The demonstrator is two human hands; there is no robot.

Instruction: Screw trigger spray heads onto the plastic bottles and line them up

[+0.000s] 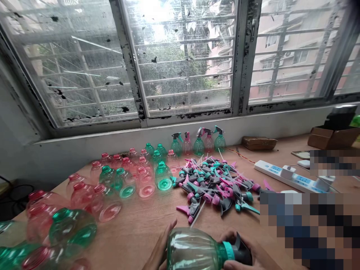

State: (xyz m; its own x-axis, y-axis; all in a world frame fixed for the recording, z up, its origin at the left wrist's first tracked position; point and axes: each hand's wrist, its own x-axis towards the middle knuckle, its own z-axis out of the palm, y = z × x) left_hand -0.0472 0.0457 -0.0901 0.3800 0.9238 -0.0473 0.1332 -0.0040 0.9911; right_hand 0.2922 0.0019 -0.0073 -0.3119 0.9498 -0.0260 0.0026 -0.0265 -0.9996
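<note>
At the bottom edge I hold a clear green plastic bottle (194, 250) lying on its side. My left hand (161, 249) wraps round its body. My right hand (247, 255) grips the teal collar and black spray head (239, 249) on its neck. Just beyond lies a pile of loose pink, teal and black trigger sprayer heads (216, 185) with white dip tubes. To the left, several open pink and green bottles (126, 180) stand or lie on the wooden table (140, 225).
Several finished spray bottles (198, 142) stand in a row by the wall under the window. A white power strip (292, 178) with a plug lies at right, with cardboard boxes (332, 137) behind it. Blurred patches cover the lower right.
</note>
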